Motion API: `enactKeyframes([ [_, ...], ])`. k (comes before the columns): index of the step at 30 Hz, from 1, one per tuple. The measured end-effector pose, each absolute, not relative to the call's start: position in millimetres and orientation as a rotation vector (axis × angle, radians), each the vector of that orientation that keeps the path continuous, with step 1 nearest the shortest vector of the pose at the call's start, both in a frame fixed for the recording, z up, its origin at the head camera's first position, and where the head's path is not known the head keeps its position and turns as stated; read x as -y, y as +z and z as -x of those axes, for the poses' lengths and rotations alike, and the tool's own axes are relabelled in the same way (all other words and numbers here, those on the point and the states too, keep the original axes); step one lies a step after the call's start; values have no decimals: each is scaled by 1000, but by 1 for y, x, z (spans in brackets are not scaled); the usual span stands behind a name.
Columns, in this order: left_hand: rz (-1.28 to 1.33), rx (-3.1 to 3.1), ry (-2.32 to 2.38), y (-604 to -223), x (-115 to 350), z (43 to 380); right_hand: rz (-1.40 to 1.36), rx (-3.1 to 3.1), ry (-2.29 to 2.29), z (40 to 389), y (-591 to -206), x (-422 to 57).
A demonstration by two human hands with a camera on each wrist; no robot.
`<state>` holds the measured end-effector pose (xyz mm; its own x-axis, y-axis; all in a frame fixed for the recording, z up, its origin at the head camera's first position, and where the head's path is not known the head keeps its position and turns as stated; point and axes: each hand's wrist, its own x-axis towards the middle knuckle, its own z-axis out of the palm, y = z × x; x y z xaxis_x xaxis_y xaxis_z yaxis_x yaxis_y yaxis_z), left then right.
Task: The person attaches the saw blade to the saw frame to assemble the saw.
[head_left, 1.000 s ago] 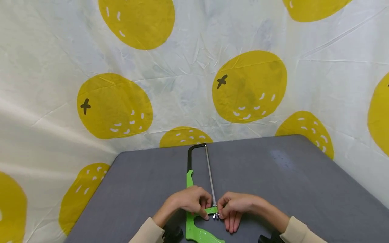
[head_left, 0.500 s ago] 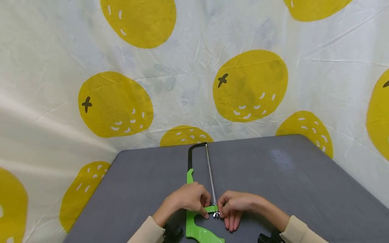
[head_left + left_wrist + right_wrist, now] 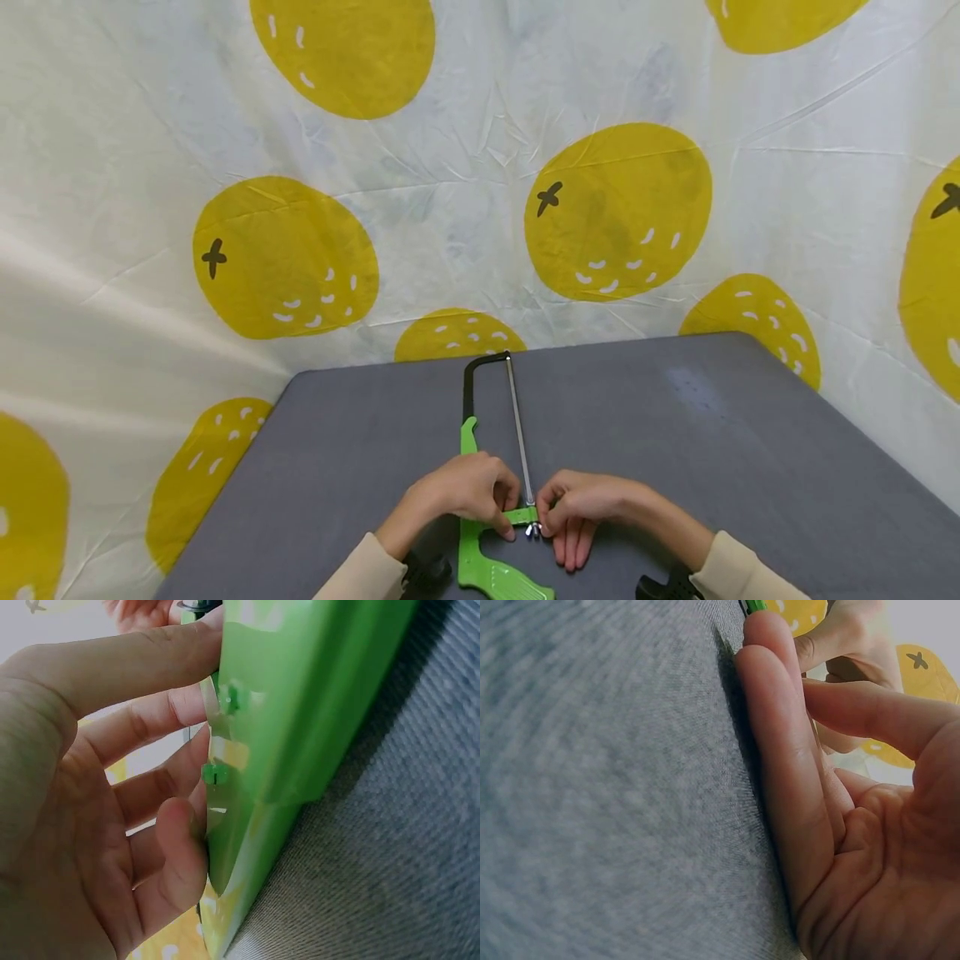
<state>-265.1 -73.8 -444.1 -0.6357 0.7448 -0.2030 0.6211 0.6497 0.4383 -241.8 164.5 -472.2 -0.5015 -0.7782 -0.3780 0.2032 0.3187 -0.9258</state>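
Note:
A hacksaw with a green handle (image 3: pixel 472 550), a black front frame (image 3: pixel 468 387) and a silver blade (image 3: pixel 517 425) lies on the grey table, its far end pointing away from me. My left hand (image 3: pixel 476 492) grips the green crosspiece near the blade's near end; in the left wrist view its fingers reach round the green plastic (image 3: pixel 277 690). Beside the metal wing nut (image 3: pixel 533 531), my right hand (image 3: pixel 581 508) pinches at the crosspiece's right end with thumb and forefinger. Its other fingers (image 3: pixel 780 750) extend along the table. The exact pinch point is hidden by the fingers.
The grey tabletop (image 3: pixel 675 450) stretches out around the saw, with a pale patch (image 3: pixel 693 392) at the right. A white cloth backdrop (image 3: pixel 450 242) printed with yellow fruit stands behind and at both sides.
Both hands stay almost in place at the crosspiece, and the saw lies as before. Only a slight shift of the head view shows.

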Motion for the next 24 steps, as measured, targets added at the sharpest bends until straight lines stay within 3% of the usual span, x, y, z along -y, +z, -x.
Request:
enactKeyframes([
  [24, -1104, -2452, 510, -452, 75, 264, 538, -1675, -1345, 239, -483, -165],
])
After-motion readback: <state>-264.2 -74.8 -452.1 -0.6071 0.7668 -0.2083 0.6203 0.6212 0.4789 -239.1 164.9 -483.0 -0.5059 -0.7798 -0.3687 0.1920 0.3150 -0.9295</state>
